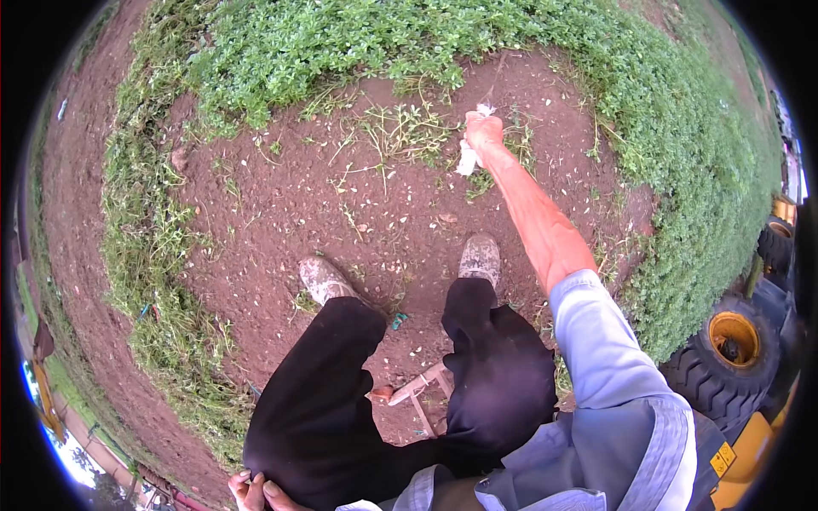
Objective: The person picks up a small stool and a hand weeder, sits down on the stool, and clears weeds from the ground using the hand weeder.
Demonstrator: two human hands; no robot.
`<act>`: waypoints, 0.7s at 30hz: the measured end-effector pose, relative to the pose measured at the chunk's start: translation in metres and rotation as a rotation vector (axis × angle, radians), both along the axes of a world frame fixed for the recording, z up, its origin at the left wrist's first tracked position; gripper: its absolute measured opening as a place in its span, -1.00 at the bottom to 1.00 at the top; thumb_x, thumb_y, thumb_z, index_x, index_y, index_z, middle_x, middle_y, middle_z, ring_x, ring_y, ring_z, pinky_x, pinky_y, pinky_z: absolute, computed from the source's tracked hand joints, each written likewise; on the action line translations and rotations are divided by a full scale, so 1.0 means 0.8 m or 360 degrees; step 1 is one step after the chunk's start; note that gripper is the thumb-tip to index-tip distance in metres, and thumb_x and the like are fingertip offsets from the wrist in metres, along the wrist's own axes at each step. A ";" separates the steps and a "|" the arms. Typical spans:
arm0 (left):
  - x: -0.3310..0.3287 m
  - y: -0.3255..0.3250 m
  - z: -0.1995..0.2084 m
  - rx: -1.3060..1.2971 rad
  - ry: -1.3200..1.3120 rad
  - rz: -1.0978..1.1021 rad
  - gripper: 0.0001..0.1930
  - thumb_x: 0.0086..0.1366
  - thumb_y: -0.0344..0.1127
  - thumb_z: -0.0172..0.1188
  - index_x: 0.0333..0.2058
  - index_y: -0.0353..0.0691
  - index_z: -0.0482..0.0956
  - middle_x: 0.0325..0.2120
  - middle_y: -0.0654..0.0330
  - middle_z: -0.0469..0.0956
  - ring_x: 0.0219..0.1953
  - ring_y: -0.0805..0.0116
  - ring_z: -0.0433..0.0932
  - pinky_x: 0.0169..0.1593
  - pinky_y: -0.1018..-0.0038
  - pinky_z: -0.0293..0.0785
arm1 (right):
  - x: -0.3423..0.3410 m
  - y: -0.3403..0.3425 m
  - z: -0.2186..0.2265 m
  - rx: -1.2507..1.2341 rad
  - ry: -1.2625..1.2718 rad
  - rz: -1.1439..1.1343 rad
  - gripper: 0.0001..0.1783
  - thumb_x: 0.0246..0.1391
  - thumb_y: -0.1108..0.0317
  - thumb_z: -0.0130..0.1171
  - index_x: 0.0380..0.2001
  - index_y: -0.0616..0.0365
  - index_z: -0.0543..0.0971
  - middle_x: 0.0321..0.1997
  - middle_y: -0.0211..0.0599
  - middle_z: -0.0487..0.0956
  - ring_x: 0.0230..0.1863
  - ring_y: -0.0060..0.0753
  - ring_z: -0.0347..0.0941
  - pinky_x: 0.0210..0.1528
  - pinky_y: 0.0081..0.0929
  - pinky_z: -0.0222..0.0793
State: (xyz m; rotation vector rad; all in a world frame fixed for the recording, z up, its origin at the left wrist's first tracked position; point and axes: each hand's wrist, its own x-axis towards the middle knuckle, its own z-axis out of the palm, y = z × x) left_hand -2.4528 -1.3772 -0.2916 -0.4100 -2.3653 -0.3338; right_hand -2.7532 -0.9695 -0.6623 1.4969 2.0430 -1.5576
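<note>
My right hand (484,132), stretched forward over the soil, is closed around a white object (467,160). White shows on both sides of the fist, like a cloth or a wrapped handle; the grip hides its middle. A thin dark line runs ahead of it over the soil, and I cannot tell whether it is part of the object. Pulled and cut weeds (405,132) lie to the left of this hand. At the lower left edge my left hand (256,492) shows only partly, fingers curled together beside my black trouser leg (311,400). Anything between them is hidden.
Low green plants (341,43) border the bare brown soil (281,204) ahead and on the right. Uprooted weeds (158,255) are heaped along the left. A wooden frame (417,392) lies between my legs. A yellow-and-black machine with a big tyre (724,341) stands at the right.
</note>
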 end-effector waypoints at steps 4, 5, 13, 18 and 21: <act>0.011 -0.005 -0.005 -0.0083 0.0189 0.0140 -0.93 0.04 -0.62 0.22 -0.57 -0.47 0.51 -0.80 -0.07 0.41 -0.81 0.14 0.34 -0.71 0.37 0.30 | 0.195 -0.131 -0.009 0.0289 0.0078 0.0946 -0.58 0.06 0.15 0.14 -0.24 0.37 0.55 -0.27 0.26 0.59 -0.12 0.28 0.54 0.00 -0.03 0.42; 0.000 0.013 0.005 -0.0057 0.0198 0.0136 -0.93 0.04 -0.62 0.22 -0.57 -0.47 0.51 -0.80 -0.07 0.41 -0.81 0.14 0.34 -0.71 0.37 0.30 | 0.233 -0.115 -0.018 0.0240 -0.0021 0.1014 -0.57 0.07 0.15 0.14 -0.19 0.35 0.54 -0.26 0.25 0.59 -0.10 0.29 0.53 0.00 -0.06 0.43; -0.005 0.006 0.005 -0.0001 -0.0112 -0.0125 -0.87 -0.02 -0.69 0.22 -0.41 -0.50 0.56 -0.78 -0.10 0.41 -0.79 0.17 0.36 -0.70 0.35 0.32 | 0.175 0.021 -0.025 0.0250 0.0354 0.0450 -0.75 0.18 0.19 0.16 -0.38 0.17 0.49 -0.67 -0.37 0.44 -0.71 -0.45 0.39 -0.66 -0.38 0.32; 0.015 -0.029 -0.027 -0.0010 0.0260 -0.0113 -0.91 0.05 -0.65 0.21 -0.41 -0.46 0.58 -0.76 -0.08 0.43 -0.78 0.19 0.37 -0.72 0.37 0.31 | 0.007 0.019 -0.011 0.0096 0.0004 0.0186 -0.69 0.11 0.17 0.13 -0.52 0.19 0.47 -0.69 -0.32 0.46 -0.71 -0.38 0.43 -0.68 -0.33 0.33; 0.016 -0.021 -0.010 0.0133 0.0357 -0.0344 -0.96 0.06 -0.61 0.21 -0.46 -0.48 0.58 -0.69 -0.11 0.49 -0.75 0.13 0.40 -0.65 0.31 0.36 | 0.063 -0.039 -0.054 0.0592 0.0186 0.0583 -0.62 0.05 0.11 0.14 -0.43 0.31 0.54 -0.49 -0.01 0.57 -0.43 -0.06 0.55 -0.39 -0.19 0.44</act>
